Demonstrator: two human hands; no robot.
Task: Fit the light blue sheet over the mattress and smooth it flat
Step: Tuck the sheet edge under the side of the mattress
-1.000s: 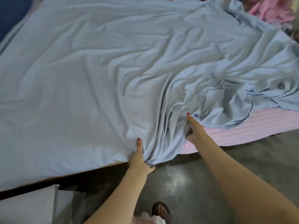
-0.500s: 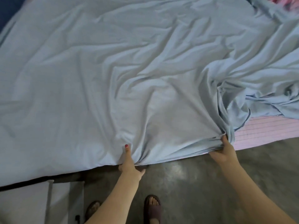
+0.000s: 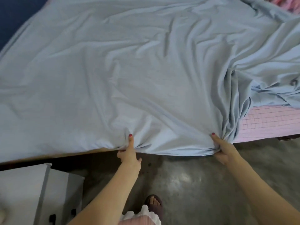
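You have the light blue sheet (image 3: 129, 75) spread over most of the mattress (image 3: 266, 122), filling the upper and middle frame, with its near hem hanging at the bed's edge across the centre. Your left hand (image 3: 129, 153) pinches a gather of hem at lower centre, thumb on top and fingers curled beneath. Your right hand (image 3: 221, 147) grips a thicker bunch at centre right, just beside the bare pink corner of the mattress that shows at the right edge.

Judging by the folds, this cloth is thin, light and limp. It drapes, creases readily and will follow whatever you pull, so it carries no shape of its own. It looks stretchy rather than stiff, and a narrow pinch will only draw radiating wrinkles like those fanning from both your hands. It seems unlikely to tear under a steady tug, though it could slip from a shallow pinch.

Take hold along the hem itself, with a full handful. The heap of loose cloth at the right of the frame probably hides the corner; grip there to draw it over the pink corner. Smoothing calls for flat palms.
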